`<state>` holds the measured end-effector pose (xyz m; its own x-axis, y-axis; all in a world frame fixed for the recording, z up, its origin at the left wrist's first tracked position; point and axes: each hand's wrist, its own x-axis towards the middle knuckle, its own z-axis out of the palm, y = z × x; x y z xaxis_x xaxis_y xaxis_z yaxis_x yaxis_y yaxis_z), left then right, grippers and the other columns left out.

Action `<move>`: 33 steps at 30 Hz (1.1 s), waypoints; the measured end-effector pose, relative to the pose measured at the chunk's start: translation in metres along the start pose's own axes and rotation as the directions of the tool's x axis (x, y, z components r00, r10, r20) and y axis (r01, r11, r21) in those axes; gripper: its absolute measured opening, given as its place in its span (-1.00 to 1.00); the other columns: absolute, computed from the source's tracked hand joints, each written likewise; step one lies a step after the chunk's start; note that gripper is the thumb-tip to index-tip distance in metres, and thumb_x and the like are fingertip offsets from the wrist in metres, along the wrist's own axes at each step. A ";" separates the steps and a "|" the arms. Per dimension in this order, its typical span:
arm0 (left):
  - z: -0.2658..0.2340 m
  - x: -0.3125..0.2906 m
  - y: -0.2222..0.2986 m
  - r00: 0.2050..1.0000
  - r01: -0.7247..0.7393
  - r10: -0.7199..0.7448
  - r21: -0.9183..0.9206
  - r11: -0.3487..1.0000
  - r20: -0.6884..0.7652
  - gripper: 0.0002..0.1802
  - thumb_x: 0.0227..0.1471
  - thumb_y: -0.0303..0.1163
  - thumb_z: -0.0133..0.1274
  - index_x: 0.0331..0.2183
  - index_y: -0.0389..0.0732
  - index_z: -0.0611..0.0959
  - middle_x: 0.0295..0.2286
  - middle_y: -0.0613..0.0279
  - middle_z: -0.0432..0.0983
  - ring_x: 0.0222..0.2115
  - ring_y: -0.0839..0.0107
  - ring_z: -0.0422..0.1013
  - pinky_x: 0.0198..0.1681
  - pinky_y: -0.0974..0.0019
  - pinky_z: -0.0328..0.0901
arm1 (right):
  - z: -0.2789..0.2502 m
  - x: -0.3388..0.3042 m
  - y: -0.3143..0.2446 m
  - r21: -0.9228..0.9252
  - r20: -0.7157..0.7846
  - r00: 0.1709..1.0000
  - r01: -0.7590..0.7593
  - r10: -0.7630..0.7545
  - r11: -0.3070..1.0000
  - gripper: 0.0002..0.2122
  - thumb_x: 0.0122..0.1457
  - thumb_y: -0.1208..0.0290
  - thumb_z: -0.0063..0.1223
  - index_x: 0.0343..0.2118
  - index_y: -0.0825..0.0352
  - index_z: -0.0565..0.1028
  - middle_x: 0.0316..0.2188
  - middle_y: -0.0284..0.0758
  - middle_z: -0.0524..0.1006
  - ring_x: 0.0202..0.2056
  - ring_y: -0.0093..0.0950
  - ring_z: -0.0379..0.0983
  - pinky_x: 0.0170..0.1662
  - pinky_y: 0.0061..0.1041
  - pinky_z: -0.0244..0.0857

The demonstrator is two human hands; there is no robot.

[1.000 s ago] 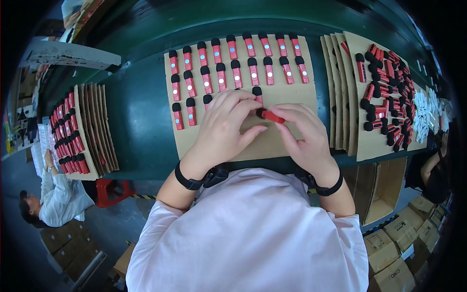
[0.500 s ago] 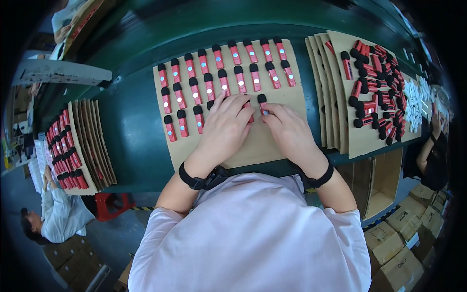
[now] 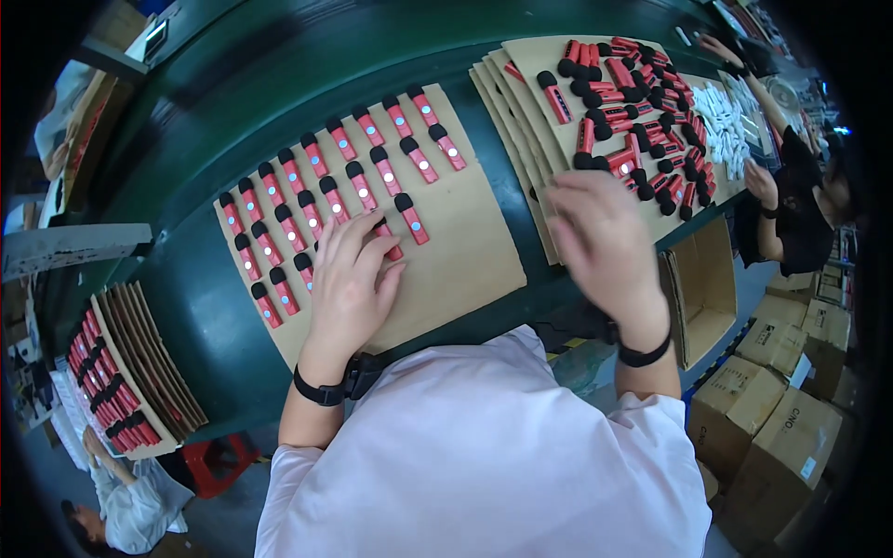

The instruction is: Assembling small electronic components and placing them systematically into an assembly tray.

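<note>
Rows of small red microphones [image 3: 384, 172] with black foam tops lie on a brown cardboard sheet [image 3: 456, 270] in front of me. My left hand [image 3: 349, 284] rests over the nearest row, fingers stretched and thumb apart, fingertips beside a partly covered microphone [image 3: 391, 244]. Another microphone [image 3: 410, 220] ends that row, lying free to the right of it. My right hand [image 3: 600, 237] hovers by the near left part of a second cardboard sheet [image 3: 549, 121], which bears a jumble of similar microphones [image 3: 656, 98]. Motion smears its fingers, so any hold is hidden.
Green worktop [image 3: 209, 344] surrounds the sheets. At left stands a stack of cardboard layers [image 3: 153, 353] with microphones on top. White pieces [image 3: 721, 121] lie beyond the right pile. A grey metal bar [image 3: 79, 249] juts in at left. Co-workers sit at both sides; cartons [image 3: 781, 437] stand at lower right.
My right hand has left the end microphone of the nearest row and moved right toward the jumbled pile. My left hand stays over that row. The whole view has turned toward the right.
</note>
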<state>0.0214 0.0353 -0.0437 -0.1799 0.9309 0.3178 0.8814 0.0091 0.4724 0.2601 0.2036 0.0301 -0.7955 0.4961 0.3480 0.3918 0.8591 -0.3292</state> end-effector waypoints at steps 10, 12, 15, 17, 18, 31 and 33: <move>-0.008 -0.002 0.002 0.998 0.024 -0.028 -0.071 0.997 -0.058 -0.76 -0.14 -0.48 0.24 -0.31 -0.20 0.62 -0.10 0.10 0.47 -0.04 0.06 0.39 0.21 -0.12 0.12 | -0.026 -0.009 0.071 -0.338 0.080 0.996 -0.013 0.043 0.941 -0.46 -0.17 0.75 -0.01 0.01 0.34 0.38 -0.01 -0.17 0.41 0.07 -0.15 0.30 0.14 -0.27 0.16; -0.010 -0.003 0.002 0.998 0.030 -0.034 -0.068 0.997 -0.059 -0.76 -0.14 -0.48 0.24 -0.31 -0.20 0.62 -0.10 0.10 0.47 -0.04 0.07 0.39 0.21 -0.12 0.12 | -0.021 -0.006 0.078 -0.354 0.098 0.995 0.040 -0.006 0.934 -0.46 -0.18 0.75 -0.02 -0.01 0.35 0.37 -0.04 -0.17 0.40 0.05 -0.14 0.30 0.15 -0.27 0.14; -0.011 -0.004 0.003 0.997 0.036 -0.040 -0.066 0.997 -0.059 -0.76 -0.13 -0.48 0.24 -0.32 -0.20 0.62 -0.10 0.10 0.47 -0.04 0.08 0.39 0.21 -0.12 0.12 | -0.017 -0.003 0.086 -0.362 0.132 0.991 0.045 0.003 0.931 -0.48 -0.19 0.75 -0.02 -0.04 0.35 0.37 -0.08 -0.16 0.40 0.02 -0.13 0.30 0.12 -0.25 0.15; -0.012 -0.004 0.003 0.997 0.042 -0.046 -0.063 0.997 -0.059 -0.77 -0.13 -0.48 0.24 -0.32 -0.20 0.62 -0.10 0.10 0.48 -0.04 0.08 0.39 0.21 -0.11 0.12 | -0.016 -0.001 0.089 -0.363 0.151 0.989 0.052 0.004 0.931 -0.49 -0.19 0.75 -0.02 -0.05 0.35 0.37 -0.11 -0.16 0.39 0.01 -0.12 0.31 0.11 -0.24 0.16; -0.012 -0.004 0.003 0.997 0.044 -0.047 -0.062 0.997 -0.059 -0.77 -0.13 -0.48 0.24 -0.32 -0.20 0.62 -0.10 0.10 0.48 -0.04 0.08 0.39 0.21 -0.11 0.12 | -0.016 0.000 0.089 -0.349 0.160 0.987 0.059 -0.002 0.935 -0.51 -0.17 0.74 -0.01 -0.06 0.35 0.37 -0.13 -0.16 0.39 0.00 -0.12 0.30 0.10 -0.24 0.16; -0.029 -0.002 0.017 0.996 0.021 -0.047 -0.323 0.946 -0.072 -0.71 -0.14 -0.53 0.24 -0.27 -0.25 0.61 -0.14 0.06 0.50 -0.11 0.11 0.43 0.04 0.02 0.28 | 0.007 -0.001 -0.015 0.831 0.425 0.871 -0.483 0.247 0.276 -0.66 0.10 0.72 0.10 -0.07 0.37 0.30 -0.16 -0.33 0.38 -0.15 -0.58 0.41 -0.08 -0.58 0.33; -0.040 0.003 0.028 0.999 0.012 -0.032 -0.431 0.902 -0.038 -0.69 -0.14 -0.55 0.25 -0.25 -0.27 0.61 -0.20 0.06 0.52 -0.17 0.13 0.45 -0.05 0.10 0.32 | 0.023 0.004 -0.029 0.820 0.494 0.865 -0.498 0.088 0.283 -0.63 0.08 0.74 0.11 -0.07 0.37 0.28 -0.17 -0.31 0.39 -0.13 -0.55 0.42 -0.05 -0.55 0.32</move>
<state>0.0278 0.0234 0.0028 -0.2242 0.9157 0.3336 0.6050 -0.1376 0.7842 0.2353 0.1776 0.0207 -0.8820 0.4425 -0.1621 0.1278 -0.1064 -0.9861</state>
